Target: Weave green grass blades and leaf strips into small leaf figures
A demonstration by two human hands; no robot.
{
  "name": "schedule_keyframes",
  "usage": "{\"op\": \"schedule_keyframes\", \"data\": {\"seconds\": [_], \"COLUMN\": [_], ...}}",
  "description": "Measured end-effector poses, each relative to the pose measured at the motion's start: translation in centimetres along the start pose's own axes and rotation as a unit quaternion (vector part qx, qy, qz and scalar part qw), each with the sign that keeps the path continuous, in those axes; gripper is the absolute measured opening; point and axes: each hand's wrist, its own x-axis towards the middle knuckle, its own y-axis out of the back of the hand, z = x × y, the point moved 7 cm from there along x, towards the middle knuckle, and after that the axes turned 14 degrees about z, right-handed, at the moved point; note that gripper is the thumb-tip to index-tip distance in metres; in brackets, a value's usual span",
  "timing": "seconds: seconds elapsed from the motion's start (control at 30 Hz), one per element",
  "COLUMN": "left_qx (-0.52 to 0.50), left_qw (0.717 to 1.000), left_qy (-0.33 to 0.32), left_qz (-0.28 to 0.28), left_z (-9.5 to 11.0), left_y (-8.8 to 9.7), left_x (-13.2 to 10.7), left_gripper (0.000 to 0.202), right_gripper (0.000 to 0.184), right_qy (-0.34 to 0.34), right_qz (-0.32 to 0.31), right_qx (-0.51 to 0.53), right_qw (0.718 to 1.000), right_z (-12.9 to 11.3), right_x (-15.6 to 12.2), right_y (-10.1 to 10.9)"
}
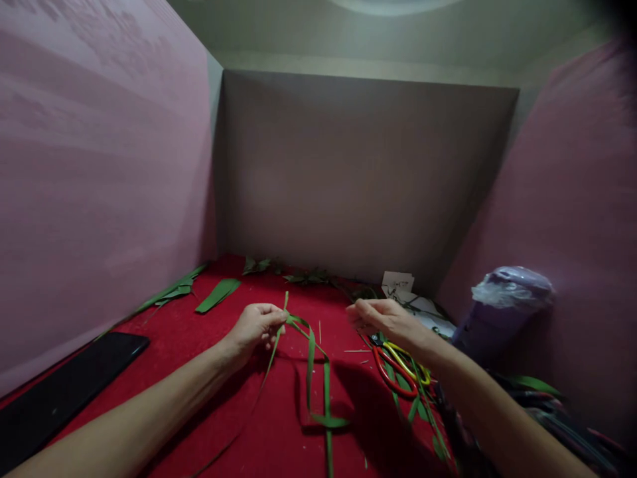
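My left hand is closed in a pinch on a long green leaf strip, which loops down and trails over the red cloth. My right hand hovers a short way to the right, fingers curled together; whether it holds anything is too small to make out. Just below the right hand lie scissors with red and yellow handles.
A black phone lies at the left. Cut green leaves and twigs sit along the back. White paper and a purple container with a plastic-wrapped top stand at the right. Pink and grey boards wall the space.
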Motion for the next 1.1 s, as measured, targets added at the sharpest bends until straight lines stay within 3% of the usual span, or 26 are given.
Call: {"op": "schedule_keyframes", "data": {"seconds": [0.1,0.2,0.37,0.5,0.73,1.1], "left_qx": [-0.015,-0.016,-0.012,-0.043,-0.068,-0.031], "left_qw": [0.996,0.994,0.991,0.987,0.986,0.988], "left_qy": [0.039,0.050,0.042,0.059,0.061,0.074], "left_qz": [-0.075,-0.099,-0.124,-0.140,-0.138,-0.130], "left_z": [-0.4,-0.5,-0.4,-0.6,-0.3,-1.3], "left_y": [-2.0,-3.1,-3.8,-4.2,-4.4,-4.1], "left_x": [-1.9,-3.3,-4.4,-4.7,-4.5,-4.5], "left_gripper": [0.022,0.024,0.026,0.027,0.038,0.027], "right_gripper": [0.033,0.031,0.025,0.025,0.030,0.034], "right_qy": [0.041,0.052,-0.040,-0.095,-0.105,-0.132], "right_qz": [0.004,0.015,-0.034,-0.067,-0.069,-0.085], "right_qx": [-0.021,-0.053,-0.013,0.037,0.061,0.077], "right_qw": [0.999,0.997,0.999,0.993,0.990,0.985], "right_z": [0.5,1.1,2.6,3.0,3.1,3.6], "right_x": [-0.7,-2.0,-2.9,-3.0,-2.8,-2.9], "right_y": [-2.9,-5.1,-7.1,-7.6,-7.5,-7.6]}}
